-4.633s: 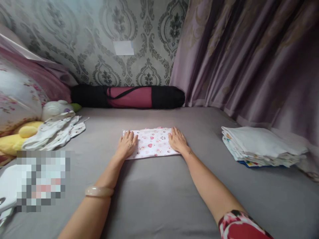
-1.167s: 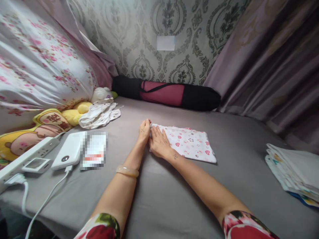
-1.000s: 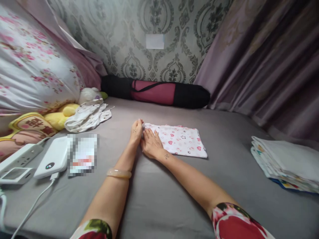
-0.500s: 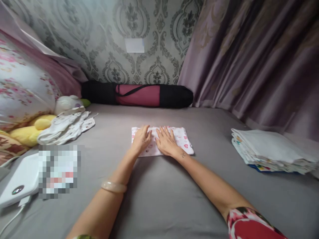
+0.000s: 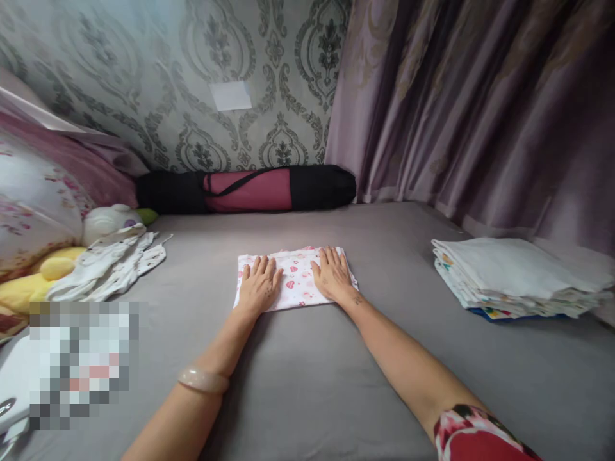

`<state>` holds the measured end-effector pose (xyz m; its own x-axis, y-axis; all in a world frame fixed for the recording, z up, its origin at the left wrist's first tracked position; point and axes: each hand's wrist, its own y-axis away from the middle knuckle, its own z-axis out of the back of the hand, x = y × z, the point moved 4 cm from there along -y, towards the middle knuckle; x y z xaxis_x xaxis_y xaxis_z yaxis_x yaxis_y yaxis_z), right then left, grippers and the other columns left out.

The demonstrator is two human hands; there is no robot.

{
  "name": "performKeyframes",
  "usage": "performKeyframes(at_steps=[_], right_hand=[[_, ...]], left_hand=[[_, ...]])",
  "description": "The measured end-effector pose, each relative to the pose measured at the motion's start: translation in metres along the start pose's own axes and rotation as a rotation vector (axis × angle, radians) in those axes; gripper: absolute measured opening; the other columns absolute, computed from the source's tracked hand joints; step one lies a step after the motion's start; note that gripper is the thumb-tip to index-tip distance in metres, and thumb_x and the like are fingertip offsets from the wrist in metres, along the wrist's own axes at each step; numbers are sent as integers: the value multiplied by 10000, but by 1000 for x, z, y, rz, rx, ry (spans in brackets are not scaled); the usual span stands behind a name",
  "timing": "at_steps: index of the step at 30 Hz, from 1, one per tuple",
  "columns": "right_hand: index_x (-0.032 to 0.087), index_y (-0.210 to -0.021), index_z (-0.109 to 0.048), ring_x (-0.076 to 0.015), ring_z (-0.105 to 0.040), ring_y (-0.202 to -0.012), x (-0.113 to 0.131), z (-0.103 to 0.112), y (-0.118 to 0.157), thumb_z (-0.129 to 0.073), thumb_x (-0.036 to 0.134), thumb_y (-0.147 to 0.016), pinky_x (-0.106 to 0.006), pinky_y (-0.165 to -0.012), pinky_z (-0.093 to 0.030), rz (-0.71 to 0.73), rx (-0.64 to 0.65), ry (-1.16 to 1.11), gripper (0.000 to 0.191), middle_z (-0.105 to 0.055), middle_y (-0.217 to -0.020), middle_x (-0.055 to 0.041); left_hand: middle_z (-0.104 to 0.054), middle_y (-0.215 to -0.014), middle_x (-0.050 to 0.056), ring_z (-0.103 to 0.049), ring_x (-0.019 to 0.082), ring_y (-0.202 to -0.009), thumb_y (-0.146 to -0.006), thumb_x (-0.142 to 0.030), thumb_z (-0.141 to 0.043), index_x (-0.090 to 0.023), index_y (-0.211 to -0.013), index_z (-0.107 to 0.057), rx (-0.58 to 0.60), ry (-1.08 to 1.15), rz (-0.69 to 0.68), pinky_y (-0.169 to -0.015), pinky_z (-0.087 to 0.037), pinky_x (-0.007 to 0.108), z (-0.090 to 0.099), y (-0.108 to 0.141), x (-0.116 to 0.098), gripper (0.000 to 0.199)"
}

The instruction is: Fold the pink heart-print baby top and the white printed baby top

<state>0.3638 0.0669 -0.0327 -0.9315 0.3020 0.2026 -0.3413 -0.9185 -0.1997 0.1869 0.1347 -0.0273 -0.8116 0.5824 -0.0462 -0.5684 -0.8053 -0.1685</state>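
A folded white cloth with pink hearts and small prints [image 5: 295, 282] lies flat on the grey sheet [image 5: 307, 371]. My left hand [image 5: 261, 285] rests palm down on its left part, fingers apart. On the right part of the cloth lies my right hand [image 5: 332, 275], also flat with its fingers spread. Between the two hands the printed middle of the cloth shows.
To the right sits a stack of folded white cloths [image 5: 519, 272]. A black and maroon roll bag [image 5: 247, 190] lies along the wall. At the left are a crumpled white cloth [image 5: 113, 262], a yellow plush [image 5: 43, 275] and a white device [image 5: 24, 371].
My hands have moved apart over the cloth, and the left hand now lies flatter with its fingers more spread. The camera view has turned slightly to the right.
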Motion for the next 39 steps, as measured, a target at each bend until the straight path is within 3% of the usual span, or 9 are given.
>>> performKeyframes(at_steps=[8,13,15,19,22,25,28,35,39], right_hand=[[145,-1242,-572,-244,-479,-1207,-12,12,-9,-327,307,-997,-395,-1069,-264,30,-94,-35,382,-592,-1281,-128],[136,-1190,-588,-247,-416,-1291,-22,10,-18,-305,241,-996,-378,-1077,-261,26,-76,-58,359,-565,-1315,-132],[131,-1206,-573,-250,-375,-1333,-25,7,-21,-284,218,-995,-388,-1086,-254,19,-52,-70,368,-547,-1344,-132],[111,-1313,-494,-272,-310,-1381,-28,3,-25,-261,189,-984,-453,-1087,-249,-3,15,-69,411,-479,-1423,-155],[98,-1356,-455,-295,-279,-1395,-30,4,-27,-275,212,-978,-500,-1088,-232,-5,52,-59,434,-444,-1452,-171],[115,-1299,-511,-294,-372,-1326,-32,8,-29,-284,216,-973,-492,-1081,-234,31,57,-51,410,-518,-1376,-175],[137,-1214,-572,-280,-483,-1192,-34,11,-31,-279,195,-969,-465,-1065,-247,48,46,-33,386,-585,-1270,-172],[143,-1231,-579,-274,-476,-1121,-37,16,-34,-312,109,-927,-401,-1000,-280,50,20,2,406,-567,-1203,-170],[159,-1194,-603,-273,-465,-1101,-36,22,-34,-335,166,-957,-389,-968,-293,72,4,3,359,-556,-1185,-161]], left_hand=[[-375,-1512,148,-314,314,-1401,-992,-410,-248,-151,-1387,-431,67,-9,13,-1126,-235,533,-1,-2,0,506],[-594,-1276,122,-528,268,-1182,-992,-365,-249,-178,-1230,-552,44,-19,-73,-1017,-386,425,13,-17,9,428],[-626,-1205,111,-561,249,-1117,-983,-300,-260,-185,-1201,-575,105,-2,-89,-974,-419,388,17,-32,20,400],[-599,-1270,109,-536,241,-1181,-919,-240,-374,-192,-1205,-607,297,58,-56,-973,-422,323,19,-67,43,372],[-647,-1212,100,-613,206,-1058,-859,-250,-452,-170,-1132,-666,430,111,-50,-896,-454,240,23,-85,51,356],[-704,-1102,65,-653,183,-911,-779,-299,-538,-178,-1117,-681,535,151,-54,-767,-482,203,27,-96,54,386],[-701,-1118,76,-647,203,-908,-693,-344,-595,-178,-1157,-658,645,182,-46,-720,-484,215,27,-102,57,496],[-709,-1084,79,-633,204,-875,-630,-335,-580,-187,-1112,-663,737,169,-45,-671,-469,223,21,-107,59,512],[-712,-1044,81,-624,213,-874,-625,-315,-558,-177,-1071,-675,726,162,-32,-658,-462,234,20,-104,58,481]])
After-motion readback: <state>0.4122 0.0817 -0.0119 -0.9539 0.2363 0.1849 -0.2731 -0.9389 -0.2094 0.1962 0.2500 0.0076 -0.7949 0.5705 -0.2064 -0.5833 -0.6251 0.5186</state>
